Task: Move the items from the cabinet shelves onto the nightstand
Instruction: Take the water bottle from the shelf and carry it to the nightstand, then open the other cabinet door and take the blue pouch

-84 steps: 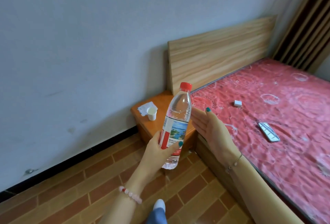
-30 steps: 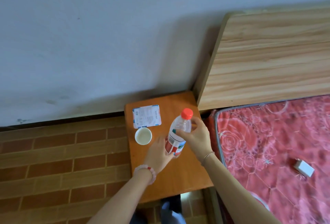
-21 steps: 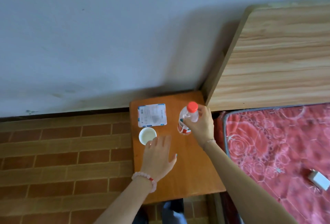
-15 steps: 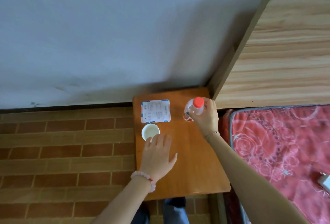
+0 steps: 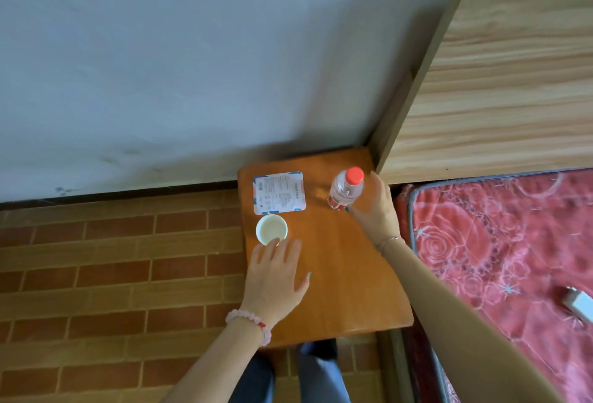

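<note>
Bottle (image 5: 346,190) stood at nightstand (image 5: 346,274) back corner, loosely cupped by right hand (image 5: 373,210); left hand (image 5: 276,274) flat, empty. Likely light, slick; best gripped mid-body.

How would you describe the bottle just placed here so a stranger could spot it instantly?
Find the orange wooden nightstand wedged between the wall and the bed's headboard. At its back right corner stands a clear water bottle, beside the right hand. Its red cap sets it apart from the white cup and flat packet.

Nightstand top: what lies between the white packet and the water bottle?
Nothing: in the head view, only bare nightstand wood separates the white packet and water bottle.
</note>
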`<move>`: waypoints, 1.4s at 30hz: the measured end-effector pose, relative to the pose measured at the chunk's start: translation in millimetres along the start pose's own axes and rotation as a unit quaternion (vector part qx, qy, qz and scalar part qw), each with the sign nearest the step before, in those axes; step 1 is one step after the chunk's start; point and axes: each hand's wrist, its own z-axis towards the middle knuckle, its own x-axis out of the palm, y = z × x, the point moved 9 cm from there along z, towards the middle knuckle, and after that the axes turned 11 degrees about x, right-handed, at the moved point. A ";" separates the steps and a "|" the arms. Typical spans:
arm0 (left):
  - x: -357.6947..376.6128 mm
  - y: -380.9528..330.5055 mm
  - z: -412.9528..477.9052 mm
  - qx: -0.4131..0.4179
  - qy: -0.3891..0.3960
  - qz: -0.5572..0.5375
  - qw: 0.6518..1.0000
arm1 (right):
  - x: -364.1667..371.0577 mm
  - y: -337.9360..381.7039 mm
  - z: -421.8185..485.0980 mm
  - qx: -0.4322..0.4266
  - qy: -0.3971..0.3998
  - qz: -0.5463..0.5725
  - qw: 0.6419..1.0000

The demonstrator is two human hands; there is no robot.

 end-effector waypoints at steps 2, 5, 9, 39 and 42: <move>-18.0 -0.9 -3.1 -0.003 -0.012 0.000 1.000 | -15.5 5.5 -20.3 -0.032 -0.029 -0.041 0.998; -43.6 3.0 -8.6 -0.006 -0.025 0.007 1.000 | -36.8 22.6 -55.6 -0.082 -0.073 -0.121 0.987; -90.6 -0.4 -13.4 0.037 -0.087 0.016 0.995 | -60.0 54.2 -104.3 -0.124 -0.141 -0.199 0.962; -248.4 -112.5 -225.9 0.486 -0.232 -0.002 0.842 | -97.0 86.2 -529.4 0.046 -0.506 -0.198 0.839; -247.2 -142.5 -244.5 0.525 -0.218 -0.013 0.823 | -104.2 75.4 -567.3 0.071 -0.531 -0.188 0.823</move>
